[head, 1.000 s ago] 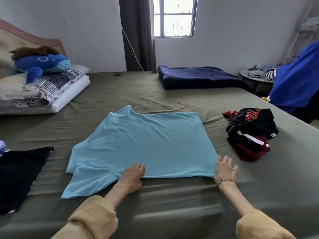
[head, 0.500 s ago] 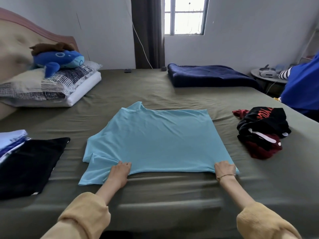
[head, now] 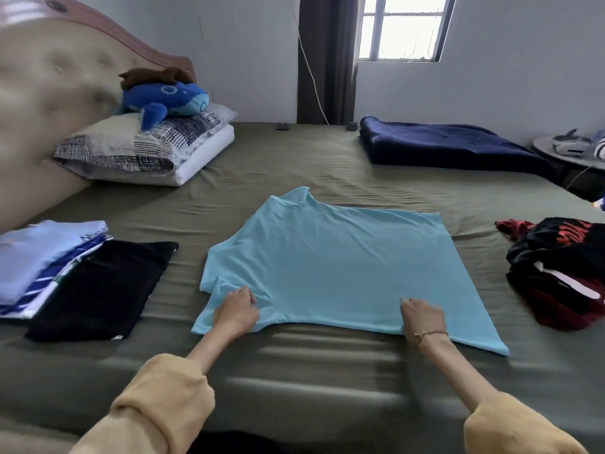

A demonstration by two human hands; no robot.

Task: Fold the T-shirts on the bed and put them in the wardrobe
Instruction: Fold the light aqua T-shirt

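Soft daylight came from the window (head: pixel 404 27) in the far wall, and its panes were overexposed, almost white. The room was evenly lit, with only faint shadows under the hands. The headboard (head: pixel 42 103) at the left edge was smeared by motion blur and curved by the wide lens. The near edge of the bed (head: pixel 311 388) also looked blurred.

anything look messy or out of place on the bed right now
Yes: a heap of black and red clothes lies crumpled at the right edge of the bed, unlike the flat folded stack on the left. The blue T-shirt lies mostly smooth, bunched only where the left hand presses near its sleeve.
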